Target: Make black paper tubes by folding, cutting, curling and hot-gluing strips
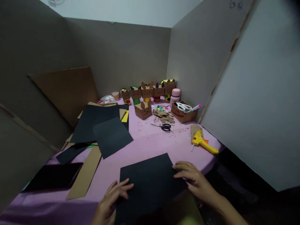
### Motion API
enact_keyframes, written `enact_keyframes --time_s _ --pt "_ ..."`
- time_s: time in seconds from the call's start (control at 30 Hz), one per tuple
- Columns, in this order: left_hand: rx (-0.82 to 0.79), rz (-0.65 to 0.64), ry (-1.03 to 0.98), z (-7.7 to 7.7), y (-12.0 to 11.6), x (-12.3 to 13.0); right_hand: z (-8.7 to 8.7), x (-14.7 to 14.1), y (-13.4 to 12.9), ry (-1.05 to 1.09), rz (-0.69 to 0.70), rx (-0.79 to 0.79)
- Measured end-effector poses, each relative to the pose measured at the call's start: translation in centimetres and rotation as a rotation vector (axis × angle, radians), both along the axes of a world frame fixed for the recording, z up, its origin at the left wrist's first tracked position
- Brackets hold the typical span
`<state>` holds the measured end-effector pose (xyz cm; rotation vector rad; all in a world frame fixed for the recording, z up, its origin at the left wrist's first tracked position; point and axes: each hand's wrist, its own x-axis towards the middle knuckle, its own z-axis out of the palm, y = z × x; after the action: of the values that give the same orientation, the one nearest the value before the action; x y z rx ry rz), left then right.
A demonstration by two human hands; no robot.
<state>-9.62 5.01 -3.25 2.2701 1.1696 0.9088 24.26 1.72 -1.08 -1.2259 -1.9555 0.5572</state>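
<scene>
Black rectangular paper sheet [148,186]: was at the near edge of the pink cloth-covered table [145,145].
Left hand [112,197], right hand [194,177]: gripped its opposite sides, fingers uppermost.
Crease risk: came, I judged, from uneven pulling.

The head camera looks forward and down across the nearby table [145,140] toward the back wall [119,50].

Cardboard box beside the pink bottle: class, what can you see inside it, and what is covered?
White scissor handles and a pink-tipped marker show above the rim of the cardboard box. Its walls cover their lower parts and whatever lies deeper.
</scene>
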Motion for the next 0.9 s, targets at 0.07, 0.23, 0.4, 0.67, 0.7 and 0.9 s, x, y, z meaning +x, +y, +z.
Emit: enact_keyframes --time_s 0.07,0.23,0.4,0.67,0.7,0.9 --pt "0.046 -0.027 0.021 0.1 -0.1 -0.2 -0.2 -0.5 0.2 0.006 0.028 -0.019" --pt "0.013 -0.046 0.057 2.0 -0.3 0.2 0.0 -1.3 0.8 0.101 -0.064 -0.106" --pt "-0.243 0.275 -0.143 3.3 -0.6 1.7 0.5 -2.7 1.3 0.216 -0.255 -0.193" --pt "-0.401 0.458 -0.406 2.9 0.0 3.3 -0.1 -4.2 2.5 0.308 -0.351 -0.240" --pt "-0.362 0.488 -0.371 2.7 0.1 3.3 -0.1 -4.2 2.6 0.311 -0.358 -0.243" --pt "0.317 0.517 0.131 4.0 -0.2 4.8 0.2 -4.5 2.8 0.314 -0.380 -0.253"
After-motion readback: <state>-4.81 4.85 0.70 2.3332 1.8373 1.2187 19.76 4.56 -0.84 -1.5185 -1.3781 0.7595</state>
